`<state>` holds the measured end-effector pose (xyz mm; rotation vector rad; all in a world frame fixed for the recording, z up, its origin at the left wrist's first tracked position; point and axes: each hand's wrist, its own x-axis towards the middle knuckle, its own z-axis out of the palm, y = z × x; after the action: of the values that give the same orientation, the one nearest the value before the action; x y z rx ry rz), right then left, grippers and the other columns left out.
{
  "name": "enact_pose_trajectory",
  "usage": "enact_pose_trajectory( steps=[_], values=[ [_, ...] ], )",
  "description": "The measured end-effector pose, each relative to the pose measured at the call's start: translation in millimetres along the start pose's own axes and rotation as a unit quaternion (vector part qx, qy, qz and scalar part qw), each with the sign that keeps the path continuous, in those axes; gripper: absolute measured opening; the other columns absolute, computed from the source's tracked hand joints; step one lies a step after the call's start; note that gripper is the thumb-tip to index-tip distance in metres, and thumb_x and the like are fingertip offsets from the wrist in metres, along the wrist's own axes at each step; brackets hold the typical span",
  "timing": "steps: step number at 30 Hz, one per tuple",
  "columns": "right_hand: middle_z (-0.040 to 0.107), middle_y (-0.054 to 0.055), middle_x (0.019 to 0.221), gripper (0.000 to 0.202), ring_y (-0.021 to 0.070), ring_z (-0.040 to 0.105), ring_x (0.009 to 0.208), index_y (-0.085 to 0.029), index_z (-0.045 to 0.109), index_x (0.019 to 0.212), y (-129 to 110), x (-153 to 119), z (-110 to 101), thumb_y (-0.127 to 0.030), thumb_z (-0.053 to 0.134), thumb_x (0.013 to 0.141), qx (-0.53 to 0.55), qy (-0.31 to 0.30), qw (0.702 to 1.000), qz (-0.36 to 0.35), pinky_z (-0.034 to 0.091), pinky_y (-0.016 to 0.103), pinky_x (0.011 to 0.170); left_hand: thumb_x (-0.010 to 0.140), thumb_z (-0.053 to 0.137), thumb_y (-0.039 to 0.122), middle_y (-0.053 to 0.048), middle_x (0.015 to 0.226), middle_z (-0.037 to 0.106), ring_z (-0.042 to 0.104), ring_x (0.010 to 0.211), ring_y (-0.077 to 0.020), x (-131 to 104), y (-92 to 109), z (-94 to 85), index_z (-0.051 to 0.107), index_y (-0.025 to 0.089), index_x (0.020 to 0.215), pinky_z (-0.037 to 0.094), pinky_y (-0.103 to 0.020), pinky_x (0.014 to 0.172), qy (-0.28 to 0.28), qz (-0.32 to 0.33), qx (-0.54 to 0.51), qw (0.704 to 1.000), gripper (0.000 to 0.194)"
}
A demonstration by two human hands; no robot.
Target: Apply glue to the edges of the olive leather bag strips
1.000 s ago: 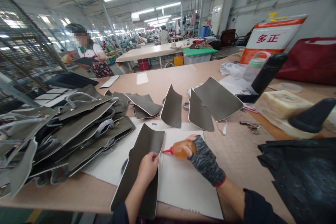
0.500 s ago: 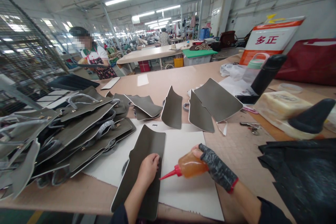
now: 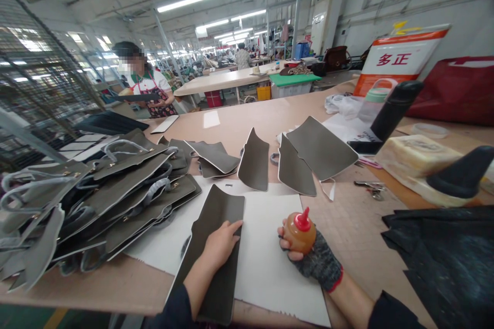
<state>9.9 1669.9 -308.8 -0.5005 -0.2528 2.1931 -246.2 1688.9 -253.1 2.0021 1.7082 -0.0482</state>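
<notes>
The left hand [image 3: 219, 242] lies flat, fingers extended, on the grey panel [image 3: 216, 247] directly beneath it, while just beside it the gloved right hand [image 3: 309, 254] is closed around the glue bottle [image 3: 300, 234], red nozzle pointing up.

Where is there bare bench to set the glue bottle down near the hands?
Bare white paper lies between the grey panel under the left hand and the right hand gripping the glue bottle. Bare bench runs right to the black cloth. Stacked bags crowd the left.
</notes>
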Motion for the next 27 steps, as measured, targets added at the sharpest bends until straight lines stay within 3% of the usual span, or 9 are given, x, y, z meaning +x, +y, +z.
enact_pose_trajectory(
  steps=[4,9,19,21,23,25,27],
  values=[
    [0.064,0.006,0.087,0.042,0.0165,0.055,0.069,-0.02,0.059,0.089,1,2,-7,-0.054,0.06,0.065,-0.015,0.0,1.0,-0.015,0.026,0.02,0.043,0.077,0.045,0.018,-0.006,0.103,0.054,0.055,0.094,-0.0183,-11,3,-2.1,0.048,0.023,0.125,0.042,-0.025,0.082,-0.01,0.018,0.001,1.0,0.049],
    [0.065,0.007,0.091,0.04,0.0177,0.058,0.071,-0.019,0.057,0.093,3,6,-10,-0.054,0.051,0.075,-0.036,-0.001,0.999,-0.016,0.029,0.022,0.045,0.067,0.051,0.01,-0.005,0.108,0.052,0.05,0.102,-0.0185,-27,4,-9.0,0.056,0.023,0.116,0.037,-0.024,0.092,-0.039,0.052,0.001,0.998,0.051],
    [0.067,0.007,0.087,0.046,0.0196,0.06,0.067,-0.021,0.056,0.097,7,-5,0,-0.053,0.064,0.064,-0.001,0.025,0.997,-0.066,0.03,0.022,0.045,0.068,0.059,0.02,-0.005,0.112,0.053,0.052,0.103,-0.0199,-31,14,-17.3,0.05,0.026,0.122,0.04,-0.028,0.093,-0.044,0.058,-0.001,0.997,0.056],
    [0.067,0.007,0.085,0.046,0.0188,0.06,0.066,-0.02,0.057,0.096,7,-8,5,-0.053,0.065,0.064,0.013,0.028,0.997,-0.068,0.031,0.021,0.044,0.071,0.054,0.02,-0.004,0.122,0.051,0.049,0.111,-0.0189,-36,7,-24.1,0.051,0.026,0.12,0.037,-0.027,0.098,0.005,0.06,-0.011,0.998,0.05],
    [0.068,0.008,0.083,0.045,0.0182,0.06,0.065,-0.019,0.058,0.093,7,-8,9,-0.054,0.064,0.064,0.013,0.031,0.997,-0.067,0.032,0.021,0.043,0.074,0.051,0.023,-0.006,0.131,0.047,0.042,0.121,-0.021,-43,-8,-31.8,0.05,0.023,0.122,0.031,-0.032,0.105,0.121,0.029,0.004,0.992,0.047],
    [0.068,0.007,0.082,0.043,0.0181,0.061,0.064,-0.019,0.059,0.092,7,-7,10,-0.054,0.062,0.067,0.007,0.039,0.996,-0.076,0.032,0.021,0.043,0.075,0.05,0.031,-0.013,0.135,0.044,0.037,0.126,-0.0262,-52,-31,-35.9,0.044,0.014,0.127,0.027,-0.039,0.108,0.234,-0.038,0.035,0.971,0.055],
    [0.068,0.006,0.083,0.041,0.0185,0.061,0.065,-0.022,0.058,0.096,8,-3,6,-0.055,0.058,0.07,-0.004,0.039,0.996,-0.086,0.033,0.021,0.042,0.071,0.052,0.039,-0.02,0.133,0.044,0.04,0.124,-0.0296,-63,-55,-33.5,0.037,0.004,0.129,0.03,-0.041,0.106,0.264,-0.113,0.029,0.958,0.07]
  ],
)
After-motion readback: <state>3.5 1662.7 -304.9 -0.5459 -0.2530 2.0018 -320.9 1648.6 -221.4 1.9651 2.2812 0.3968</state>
